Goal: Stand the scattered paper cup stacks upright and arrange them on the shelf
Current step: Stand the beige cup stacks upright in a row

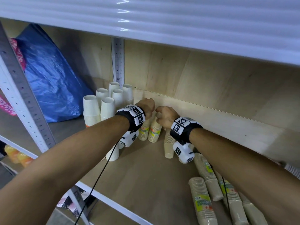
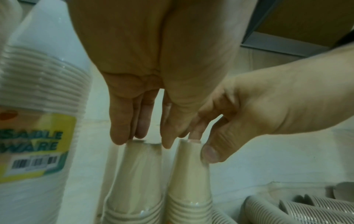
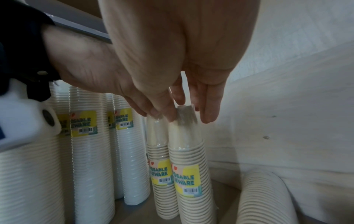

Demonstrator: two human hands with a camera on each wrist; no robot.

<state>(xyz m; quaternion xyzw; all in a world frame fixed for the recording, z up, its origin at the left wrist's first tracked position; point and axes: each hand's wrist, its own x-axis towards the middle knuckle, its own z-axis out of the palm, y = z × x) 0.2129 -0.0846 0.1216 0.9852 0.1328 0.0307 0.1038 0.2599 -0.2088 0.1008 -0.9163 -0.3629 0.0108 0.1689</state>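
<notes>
You're facing a plywood back wall (image 1: 211,82); a blue bag (image 1: 52,75) is leaning left of its upright (image 1: 118,62).

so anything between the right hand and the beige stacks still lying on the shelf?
Nothing visible. The right hand holds the top of an upright beige stack beside the left hand. The lying stacks are on the shelf board to the right, under the right forearm, with bare board between.

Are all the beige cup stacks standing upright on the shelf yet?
No: several beige stacks lie on their sides at the shelf's right front, while two stand under the hands.
</notes>
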